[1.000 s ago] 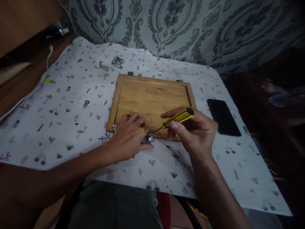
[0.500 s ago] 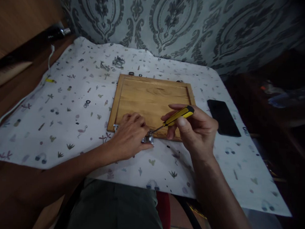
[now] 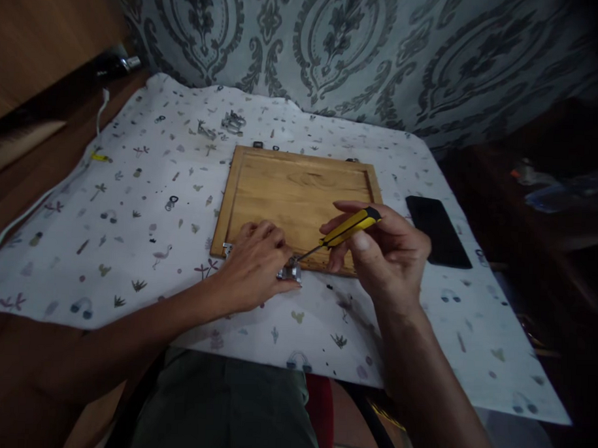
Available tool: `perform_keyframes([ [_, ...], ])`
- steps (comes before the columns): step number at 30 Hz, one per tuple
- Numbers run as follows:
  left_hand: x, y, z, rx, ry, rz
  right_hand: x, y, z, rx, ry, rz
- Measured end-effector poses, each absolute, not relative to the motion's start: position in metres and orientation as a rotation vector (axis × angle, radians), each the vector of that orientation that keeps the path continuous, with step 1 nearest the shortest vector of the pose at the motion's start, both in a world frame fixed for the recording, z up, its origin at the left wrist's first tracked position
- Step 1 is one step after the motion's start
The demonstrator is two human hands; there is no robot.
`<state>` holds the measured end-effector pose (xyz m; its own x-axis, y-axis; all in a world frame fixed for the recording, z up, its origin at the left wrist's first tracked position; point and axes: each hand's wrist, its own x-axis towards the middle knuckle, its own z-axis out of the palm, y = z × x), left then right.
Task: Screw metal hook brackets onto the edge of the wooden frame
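Note:
A wooden panel [image 3: 300,198] with a raised frame lies on the patterned white cloth. At its near edge, my left hand [image 3: 258,265] is closed on a small metal hinge [image 3: 291,271], thumb below it and fingers on the panel's frame. Between the fingers of my right hand [image 3: 389,253] is a yellow and black screwdriver [image 3: 350,228]. Its tip meets the hinge, though the exact contact point is too small to make out. Another metal piece [image 3: 227,249] sits at the panel's near left corner, partly hidden by my left hand.
Loose metal hinges [image 3: 232,122] lie behind the panel to the left. A black phone [image 3: 438,231] rests right of the panel. A white cable [image 3: 39,200] runs along the left side of the cloth [image 3: 154,297]. Patterned wall covering rises behind.
My right hand and the screwdriver handle have shifted very slightly to the right. My left hand stays on the hinge.

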<state>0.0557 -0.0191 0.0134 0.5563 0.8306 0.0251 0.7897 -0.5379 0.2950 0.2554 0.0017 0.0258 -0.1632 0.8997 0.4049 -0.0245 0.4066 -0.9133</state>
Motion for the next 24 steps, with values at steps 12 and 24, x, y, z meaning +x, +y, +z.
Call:
perform_keyframes([
  [12, 0.0553, -0.0197, 0.0145, 2.532, 1.348, 0.223, 0.2511, 0.0013, 0.0287, -0.804, -1.47, 0.988],
  [24, 0.0555, -0.0193, 0.0183, 2.521, 1.337, 0.194, 0.2511, -0.0002, 0.026, -0.818, -1.498, 1.029],
])
